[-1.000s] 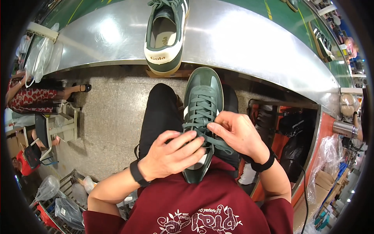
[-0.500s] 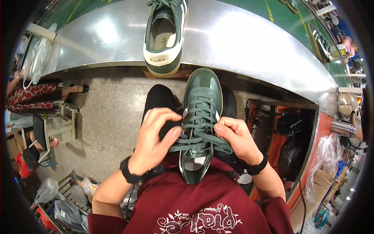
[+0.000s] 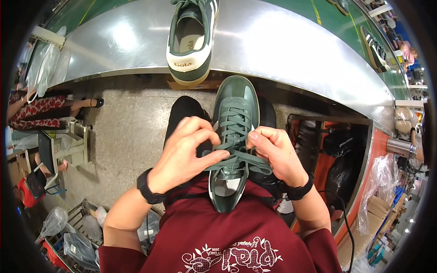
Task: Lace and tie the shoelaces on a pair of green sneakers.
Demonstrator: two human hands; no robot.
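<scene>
A dark green sneaker [image 3: 235, 98], toe pointing away from me, rests on my lap against my maroon shirt. Its green shoelace [image 3: 236, 122] criss-crosses up the tongue, and a crossing of loose lace lies near the collar. At the right side of the laces, my right hand [image 3: 278, 152] pinches a shoelace between thumb and bent forefinger, with a loop hanging below. My left hand [image 3: 186, 150] reaches over from the left; its thumb and forefinger are apart, with their tips at the lace crossing. The other curled fingers are partly hidden.
Beyond my knees runs a shiny metal ledge [image 3: 123, 52] with a similar green shoe [image 3: 191, 50] standing on it. More shoes [image 3: 375, 50] are on the green belt [image 3: 296, 11]. An orange-edged cabinet [image 3: 371, 152] stands right; a crate with plastic bags [image 3: 82, 245] lies lower left.
My left hand has moved right, bringing its thumb and forefinger onto the laces. My right hand keeps its pinch and has shifted slightly. The sneaker has moved a little away from me.
</scene>
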